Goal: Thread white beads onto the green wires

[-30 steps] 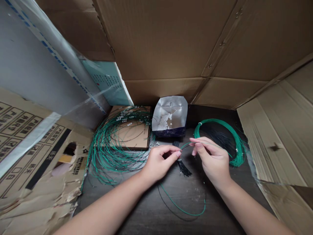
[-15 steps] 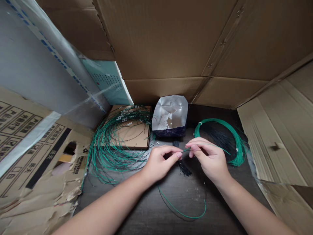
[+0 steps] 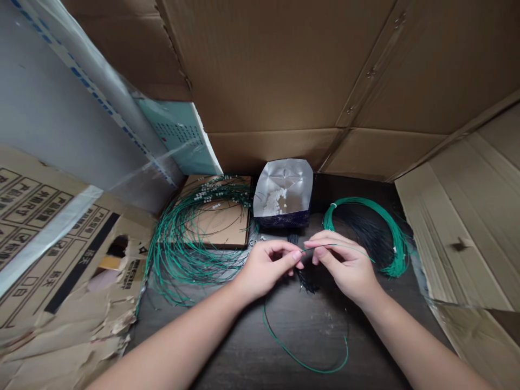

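Note:
Near the centre, my left hand (image 3: 268,266) pinches a thin green wire (image 3: 305,368) between thumb and forefinger. My right hand (image 3: 345,262) is closed on the same strand just to the right, and a thin end lies across its fingers. Below the hands the wire hangs in a loose curve, with a dark strand beside part of it. Behind the hands stands an open silver bag (image 3: 286,181) with small white pieces (image 3: 276,201) inside. A bundle of black strands (image 3: 307,283) lies between and beneath the hands.
Left, tangled green wires (image 3: 173,271) with white pieces lie over a brown board (image 3: 215,225). A tied coil of green wire (image 3: 400,238) lies right, around black strands. Cardboard walls (image 3: 276,70) enclose the dark table (image 3: 244,346) at the back and sides.
The wire end across my right hand has swung lower, closer to the fingers. The hanging loop has shifted slightly down and right. My left hand's lower fingers show more.

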Available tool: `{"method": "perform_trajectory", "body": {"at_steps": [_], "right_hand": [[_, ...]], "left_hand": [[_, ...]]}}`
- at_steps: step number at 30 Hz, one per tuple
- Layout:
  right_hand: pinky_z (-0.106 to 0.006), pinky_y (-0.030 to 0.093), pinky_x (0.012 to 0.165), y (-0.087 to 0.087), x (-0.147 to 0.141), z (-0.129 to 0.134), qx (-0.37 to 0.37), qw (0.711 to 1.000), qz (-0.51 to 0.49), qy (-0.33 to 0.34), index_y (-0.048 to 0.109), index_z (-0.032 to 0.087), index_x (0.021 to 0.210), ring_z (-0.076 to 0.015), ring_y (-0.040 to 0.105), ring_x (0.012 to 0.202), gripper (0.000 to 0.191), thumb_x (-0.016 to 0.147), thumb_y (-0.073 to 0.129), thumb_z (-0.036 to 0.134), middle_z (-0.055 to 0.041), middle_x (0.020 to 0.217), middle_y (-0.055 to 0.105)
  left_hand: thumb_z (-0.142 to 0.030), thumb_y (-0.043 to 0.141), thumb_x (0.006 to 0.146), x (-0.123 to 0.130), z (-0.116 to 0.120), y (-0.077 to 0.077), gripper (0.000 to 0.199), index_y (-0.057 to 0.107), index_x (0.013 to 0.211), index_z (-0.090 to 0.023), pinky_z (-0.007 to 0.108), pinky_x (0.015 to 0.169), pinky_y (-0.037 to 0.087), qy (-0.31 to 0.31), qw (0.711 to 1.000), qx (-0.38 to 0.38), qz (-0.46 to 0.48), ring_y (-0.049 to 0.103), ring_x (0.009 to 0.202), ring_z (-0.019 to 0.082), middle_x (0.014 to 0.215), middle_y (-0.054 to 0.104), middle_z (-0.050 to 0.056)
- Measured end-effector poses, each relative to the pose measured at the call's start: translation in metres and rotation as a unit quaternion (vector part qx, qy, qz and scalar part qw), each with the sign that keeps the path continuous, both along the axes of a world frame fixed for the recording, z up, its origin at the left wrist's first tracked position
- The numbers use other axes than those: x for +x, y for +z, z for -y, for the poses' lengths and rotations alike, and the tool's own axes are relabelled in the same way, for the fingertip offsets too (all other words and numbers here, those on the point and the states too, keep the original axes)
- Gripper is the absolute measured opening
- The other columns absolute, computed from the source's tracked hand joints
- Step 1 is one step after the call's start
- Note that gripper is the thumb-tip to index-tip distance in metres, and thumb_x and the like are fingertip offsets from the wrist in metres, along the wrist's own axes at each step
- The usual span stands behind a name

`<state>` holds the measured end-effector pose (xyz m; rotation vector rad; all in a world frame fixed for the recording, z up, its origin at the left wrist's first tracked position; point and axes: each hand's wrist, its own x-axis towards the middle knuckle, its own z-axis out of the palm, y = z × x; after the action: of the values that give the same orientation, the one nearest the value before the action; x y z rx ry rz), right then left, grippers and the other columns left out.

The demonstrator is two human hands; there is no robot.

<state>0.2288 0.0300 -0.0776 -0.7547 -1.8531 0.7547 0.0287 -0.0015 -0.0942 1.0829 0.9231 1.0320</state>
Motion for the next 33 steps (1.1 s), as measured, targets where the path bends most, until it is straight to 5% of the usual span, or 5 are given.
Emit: {"method": "perform_trajectory", "body": {"at_steps": [7,14,23,33], "right_hand": [[-0.024,0.062,0.074,-0.0016,-0.002,0.0008,0.025,0.998,0.035,0.042,0.084,0.025,0.106,-0.0146,0.075,0.083,0.023,0.095,0.069,0.011,-0.0042,0.093,0.079],[-0.025,0.06,0.074,-0.0011,0.0022,0.0005,0.038,0.999,-0.005,-0.039,0.082,0.024,0.093,-0.0145,0.073,0.08,0.016,0.091,0.074,0.011,-0.0018,0.087,0.077],[-0.025,0.062,0.075,-0.004,-0.0012,-0.0002,0.008,1.0,0.018,0.017,0.085,0.026,0.099,-0.0148,0.076,0.082,0.018,0.09,0.077,0.014,-0.0027,0.091,0.079],[-0.027,0.061,0.069,-0.003,0.0003,0.0004,0.0,1.0,-0.014,-0.026,0.086,0.028,0.093,-0.0159,0.073,0.076,0.013,0.09,0.078,0.019,-0.0025,0.084,0.077]], "left_hand": [[-0.059,0.082,0.08,0.0004,-0.0012,0.0032,0.048,0.077,0.085,-0.012,0.021,0.058,0.048,-0.017,1.0,-0.015,0.011,0.058,0.057,0.008,0.071,0.072,0.004],[-0.061,0.083,0.078,0.0013,-0.0009,0.0031,0.05,0.077,0.086,-0.012,0.021,0.057,0.048,-0.01,1.0,-0.024,0.008,0.058,0.057,0.009,0.069,0.072,0.004],[-0.06,0.082,0.079,0.0002,-0.0008,0.0033,0.049,0.077,0.083,-0.012,0.022,0.058,0.047,-0.016,1.0,-0.018,-0.002,0.058,0.058,0.009,0.072,0.073,0.005],[-0.061,0.081,0.079,0.0006,0.0002,0.002,0.049,0.076,0.087,-0.012,0.023,0.058,0.049,-0.016,1.0,-0.024,-0.012,0.058,0.058,0.01,0.072,0.072,0.004]]}}
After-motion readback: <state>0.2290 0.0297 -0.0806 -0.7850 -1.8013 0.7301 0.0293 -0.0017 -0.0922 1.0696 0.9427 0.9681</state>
